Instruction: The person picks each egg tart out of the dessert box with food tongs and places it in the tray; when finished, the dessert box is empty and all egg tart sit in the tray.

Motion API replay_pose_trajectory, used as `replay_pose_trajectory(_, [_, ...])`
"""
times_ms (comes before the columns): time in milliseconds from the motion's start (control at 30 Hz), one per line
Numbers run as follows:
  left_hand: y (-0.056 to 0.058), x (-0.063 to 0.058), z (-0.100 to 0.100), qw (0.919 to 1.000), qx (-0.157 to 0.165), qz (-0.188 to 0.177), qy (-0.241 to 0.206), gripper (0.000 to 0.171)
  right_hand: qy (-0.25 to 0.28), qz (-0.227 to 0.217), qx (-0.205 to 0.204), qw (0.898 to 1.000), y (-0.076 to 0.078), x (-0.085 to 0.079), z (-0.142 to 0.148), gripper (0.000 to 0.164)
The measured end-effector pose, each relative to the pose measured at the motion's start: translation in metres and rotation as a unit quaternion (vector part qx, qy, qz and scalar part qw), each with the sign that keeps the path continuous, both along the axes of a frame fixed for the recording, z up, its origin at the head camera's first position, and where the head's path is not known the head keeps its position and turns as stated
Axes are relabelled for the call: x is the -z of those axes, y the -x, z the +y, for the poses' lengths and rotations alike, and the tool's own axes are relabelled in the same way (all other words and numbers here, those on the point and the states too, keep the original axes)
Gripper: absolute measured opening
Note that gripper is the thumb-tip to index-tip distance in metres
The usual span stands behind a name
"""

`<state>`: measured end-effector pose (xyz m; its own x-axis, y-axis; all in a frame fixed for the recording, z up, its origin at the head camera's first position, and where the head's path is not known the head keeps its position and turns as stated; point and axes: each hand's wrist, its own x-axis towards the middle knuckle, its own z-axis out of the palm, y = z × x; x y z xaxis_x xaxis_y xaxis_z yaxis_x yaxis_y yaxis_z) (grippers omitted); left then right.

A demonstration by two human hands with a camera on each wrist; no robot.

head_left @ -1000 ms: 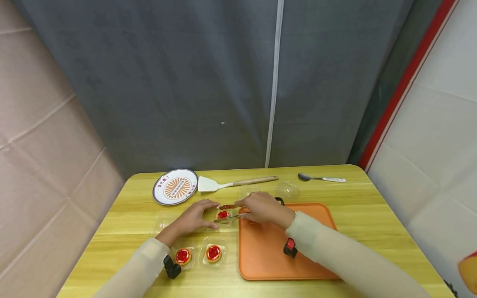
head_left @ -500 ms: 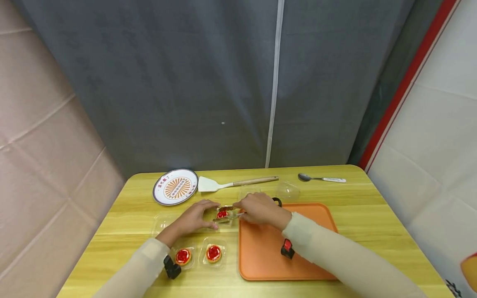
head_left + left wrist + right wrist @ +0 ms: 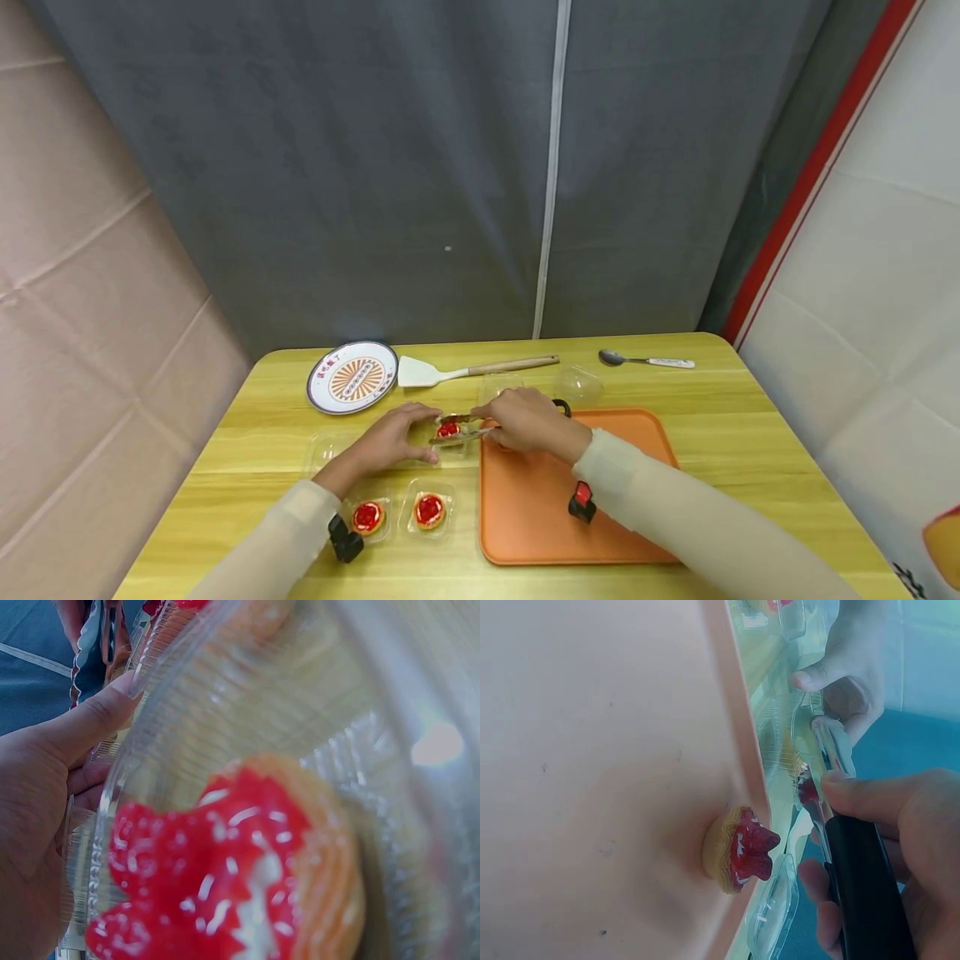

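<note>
My right hand (image 3: 534, 425) grips metal tongs (image 3: 871, 892) by their black handles. The tong arms reach left and stand on either side of a red-topped tart (image 3: 448, 430) in a clear plastic container (image 3: 776, 733). Thumb and fingers of my left hand (image 3: 386, 440) hold that container at its edges. Another tart (image 3: 739, 849) sits on the orange tray (image 3: 555, 517) near its rim, mostly hidden by my right hand in the head view. Two more tarts (image 3: 367, 517) (image 3: 430, 511) lie in their own clear containers nearer the front; one looms large in the left wrist view.
A patterned plate (image 3: 352, 377), a white spatula (image 3: 422, 372) with a wooden handle and a spoon (image 3: 647, 360) lie along the table's back. Clear plastic lids (image 3: 579, 383) stand behind the tray, and more clear plastic (image 3: 322, 450) lies left of my left hand.
My right hand and the tongs have shifted only slightly around the tart. My left hand stays in place.
</note>
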<state>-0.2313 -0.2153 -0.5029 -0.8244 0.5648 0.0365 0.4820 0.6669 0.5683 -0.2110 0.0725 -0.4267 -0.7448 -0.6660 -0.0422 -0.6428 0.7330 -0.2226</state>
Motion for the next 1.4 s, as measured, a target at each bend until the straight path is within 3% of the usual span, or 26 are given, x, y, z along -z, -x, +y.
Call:
replay_pose_trajectory(733, [-0.002, 0.001, 0.000, 0.9998, 0.004, 0.018, 0.001, 0.084, 0.035, 0.012, 0.010, 0.999, -0.012, -0.011, 0.027, 0.045])
replay_pose_trajectory(1000, [-0.002, -0.001, 0.001, 1.0000, -0.002, 0.006, 0.005, 0.084, 0.048, 0.023, 0.011, 0.998, -0.018, -0.014, 0.045, 0.044])
replay_pose_trajectory(1400, [-0.003, -0.004, 0.002, 0.9999, 0.008, 0.014, 0.000, 0.082, 0.060, 0.036, 0.029, 0.997, -0.029, -0.010, 0.078, 0.045])
